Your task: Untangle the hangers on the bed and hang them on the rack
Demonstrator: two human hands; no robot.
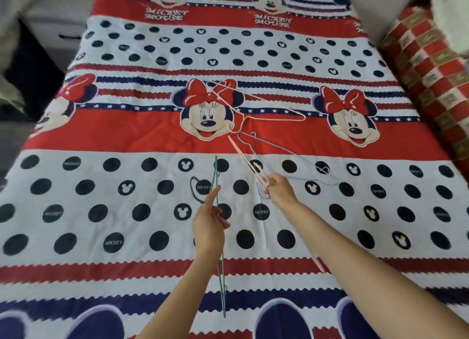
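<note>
Hangers partly separated; both hands engaged above the bed (76,206).
Left hand (208,224) holds a green hanger (218,176), forefinger extended. Right hand (278,190) pinches a pink hanger (243,155) edge-on. Beyond that grip, a blue hanger (284,148) and a second pink hanger (269,102) lie interlocked. A checked cushion (426,67) sits far right.

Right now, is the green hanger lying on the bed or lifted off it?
Lifted: the left hand holds the green hanger edge-on above the bedspread.
</note>
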